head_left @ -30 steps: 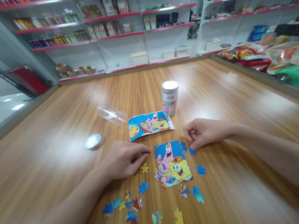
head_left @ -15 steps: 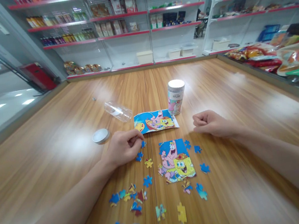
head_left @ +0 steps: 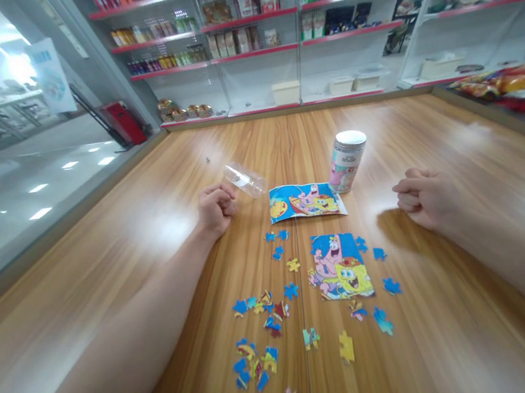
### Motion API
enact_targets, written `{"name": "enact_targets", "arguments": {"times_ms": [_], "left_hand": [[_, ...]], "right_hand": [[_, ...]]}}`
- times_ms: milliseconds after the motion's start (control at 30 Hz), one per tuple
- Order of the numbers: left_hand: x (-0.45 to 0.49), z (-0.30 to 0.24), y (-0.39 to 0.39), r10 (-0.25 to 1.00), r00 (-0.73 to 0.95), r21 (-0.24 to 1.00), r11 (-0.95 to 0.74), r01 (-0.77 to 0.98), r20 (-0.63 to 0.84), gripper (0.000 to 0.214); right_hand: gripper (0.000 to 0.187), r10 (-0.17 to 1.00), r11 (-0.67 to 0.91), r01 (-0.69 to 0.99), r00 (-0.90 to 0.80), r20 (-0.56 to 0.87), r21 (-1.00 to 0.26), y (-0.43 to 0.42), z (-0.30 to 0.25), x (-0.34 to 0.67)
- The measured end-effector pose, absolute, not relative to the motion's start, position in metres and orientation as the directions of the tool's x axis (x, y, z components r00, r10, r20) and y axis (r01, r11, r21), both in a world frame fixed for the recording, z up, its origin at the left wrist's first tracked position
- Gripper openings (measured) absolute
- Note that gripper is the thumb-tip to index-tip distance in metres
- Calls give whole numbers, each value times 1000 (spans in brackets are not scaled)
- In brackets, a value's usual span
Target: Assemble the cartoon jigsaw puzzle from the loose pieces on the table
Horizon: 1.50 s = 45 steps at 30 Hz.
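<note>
My left hand (head_left: 217,210) is curled into a fist beside a clear plastic cylinder (head_left: 246,180) lying on its side. Nothing shows between its fingers. My right hand (head_left: 423,198) is also a fist, above the tabletop right of the puzzle, its shadow beneath. Between my arms lies a partly joined cartoon jigsaw puzzle (head_left: 340,266). Loose pieces surround it, including a yellow piece (head_left: 346,347), a blue piece (head_left: 392,286) and a piece cluster (head_left: 255,364). Behind the puzzle is a printed picture sheet (head_left: 305,202), with an upright can (head_left: 348,161) at its right end.
The wooden table (head_left: 470,336) has a raised dark edge. Packaged goods (head_left: 517,87) sit beyond its right edge. Across the far side stand shelves (head_left: 252,54) with bottles and bags. A red object (head_left: 123,123) stands on the floor at left.
My left hand has moved forward and away from the loose pieces; the grey lid seen there before is now out of sight. My right hand has shifted right. The view has turned left.
</note>
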<state>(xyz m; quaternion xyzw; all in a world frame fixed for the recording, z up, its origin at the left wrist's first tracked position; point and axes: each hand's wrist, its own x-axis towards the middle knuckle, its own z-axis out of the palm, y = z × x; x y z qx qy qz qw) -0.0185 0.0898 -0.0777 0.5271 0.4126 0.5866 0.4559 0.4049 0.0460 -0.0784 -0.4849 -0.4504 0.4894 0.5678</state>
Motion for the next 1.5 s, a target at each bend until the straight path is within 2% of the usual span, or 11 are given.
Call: {"name": "enact_targets", "arguments": {"times_ms": [233,467,600,700,967,1100,1233,1400,1500], "left_hand": [[-15,-81,86,971,50,969,-229,-96,235,7],[-12,-82,79,948,165,951,-292,105,273,9],[-10,-75,68,900,337,888,-374,267,277,8],[-10,-73,63,852,442,823,-450,347,280,9],[-13,-77,65,793,526,705,-561,435,306,14],[-11,-74,62,783,540,677,-580,453,309,14],[-10,-73,60,772,555,654,-597,464,311,15],[-10,-72,59,757,572,638,-616,462,316,15],[-11,-72,58,753,574,637,-621,456,323,15]], "right_hand": [[62,984,69,-64,167,58,-996,44,-82,405],[50,981,-40,52,194,-29,-998,62,-84,391],[54,956,101,80,268,119,-992,50,-85,379],[57,952,172,85,243,187,-981,36,-82,373],[59,852,370,145,342,397,-918,28,-63,378],[49,941,210,162,235,244,-964,35,-71,371],[51,968,110,123,214,134,-986,42,-75,362],[51,988,65,129,130,82,-989,34,-67,362],[47,985,102,149,121,121,-984,30,-64,366]]}}
